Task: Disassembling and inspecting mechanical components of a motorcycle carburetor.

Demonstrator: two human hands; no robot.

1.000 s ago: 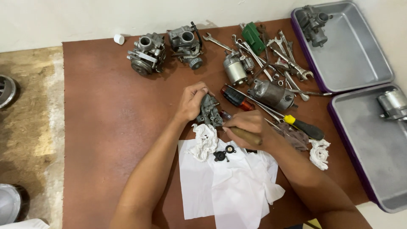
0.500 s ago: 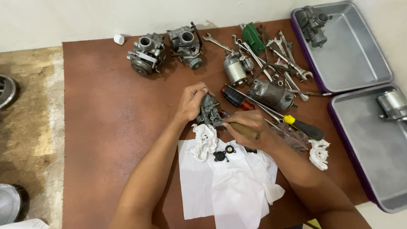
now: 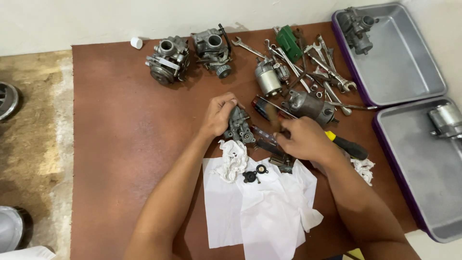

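My left hand (image 3: 219, 113) grips a small grey carburetor body (image 3: 239, 127) and holds it on the brown table (image 3: 115, 144). My right hand (image 3: 302, 140) is just to its right, closed around a brown-handled tool (image 3: 272, 119) that is blurred by motion; its tip is hidden. Below the hands lies a white paper sheet (image 3: 260, 207) with a crumpled white rag (image 3: 233, 156) and two small black parts (image 3: 250, 176) on it.
Two more carburetors (image 3: 166, 60) stand at the back. Two cylindrical motors (image 3: 308, 106), a pile of wrenches (image 3: 320, 62) and a yellow-and-black screwdriver (image 3: 346, 146) lie to the right. Two metal trays (image 3: 409, 86) with parts line the right edge.
My right hand has lifted a little to the right, and the brown handle has swung up from under it. My left hand still holds the carburetor body in place.
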